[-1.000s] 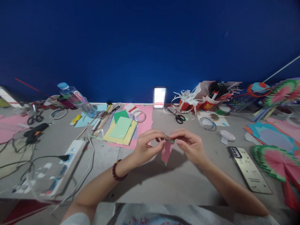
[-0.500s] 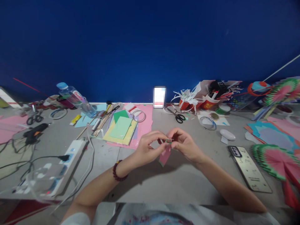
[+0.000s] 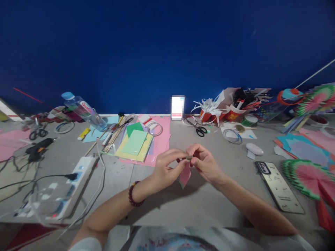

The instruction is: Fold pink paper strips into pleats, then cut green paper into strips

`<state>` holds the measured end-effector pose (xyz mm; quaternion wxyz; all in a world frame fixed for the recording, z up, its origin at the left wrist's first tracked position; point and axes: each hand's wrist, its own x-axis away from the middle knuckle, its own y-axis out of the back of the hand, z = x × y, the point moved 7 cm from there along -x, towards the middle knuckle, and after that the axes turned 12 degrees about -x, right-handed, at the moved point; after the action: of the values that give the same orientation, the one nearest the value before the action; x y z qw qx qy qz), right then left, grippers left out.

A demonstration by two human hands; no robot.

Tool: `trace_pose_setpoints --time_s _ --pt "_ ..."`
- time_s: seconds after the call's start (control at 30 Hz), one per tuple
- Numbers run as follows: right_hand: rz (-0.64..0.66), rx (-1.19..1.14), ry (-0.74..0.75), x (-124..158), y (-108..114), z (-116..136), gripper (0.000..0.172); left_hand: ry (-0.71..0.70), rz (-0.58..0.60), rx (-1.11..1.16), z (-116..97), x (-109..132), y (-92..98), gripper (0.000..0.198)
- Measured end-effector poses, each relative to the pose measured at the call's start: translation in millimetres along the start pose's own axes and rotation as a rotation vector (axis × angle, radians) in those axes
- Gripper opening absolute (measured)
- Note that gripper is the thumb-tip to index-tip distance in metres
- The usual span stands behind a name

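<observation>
A small strip of pink paper with green edges (image 3: pixel 185 177) hangs below my fingertips, above the grey table. Its upper end is pinched between thumb and fingers of my left hand (image 3: pixel 169 166), which wears a dark red bead bracelet (image 3: pixel 134 195) at the wrist. From the other side, my right hand (image 3: pixel 205 162) pinches the same upper end of the strip, and the fingertips of both hands nearly meet there. The gripped end looks rolled or folded, but fingers partly cover it.
Coloured paper sheets (image 3: pixel 134 141) lie left of centre, with black-handled scissors (image 3: pixel 201 130) behind my hands. To the left are a power strip (image 3: pixel 75 188), a hot glue gun (image 3: pixel 40 148) and a leaning water bottle (image 3: pixel 86 111). A phone (image 3: pixel 280 186) and a pleated paper fan (image 3: pixel 305 179) lie right.
Both hands keep their pinch on the paper strip. The gripped end has turned slightly between the fingertips, and the hanging part has shifted a little downward and to the right.
</observation>
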<state>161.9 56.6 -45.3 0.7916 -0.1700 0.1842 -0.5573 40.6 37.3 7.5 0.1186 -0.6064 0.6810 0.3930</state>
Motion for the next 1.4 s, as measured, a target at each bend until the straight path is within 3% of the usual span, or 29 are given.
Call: trace_pose_setpoints --time_s 0.6,0.73,1.1,1.4 --pt "-0.127 0.062 0.164 3 6 16 0.029 0.032 0.079 -0.041 1 1 -4.9 0.022" --pt "-0.121 0.027 0.185 3 6 17 0.022 0.084 0.077 -0.048 4 0 -6.3 0.012" --pt "-0.045 -0.042 0.177 1 2 18 0.015 0.073 0.045 -0.049 5 -3 -0.9 0.01" --pt "-0.089 -0.042 0.156 1 7 12 0.012 0.197 0.067 0.023 12 -6 0.6 0.003"
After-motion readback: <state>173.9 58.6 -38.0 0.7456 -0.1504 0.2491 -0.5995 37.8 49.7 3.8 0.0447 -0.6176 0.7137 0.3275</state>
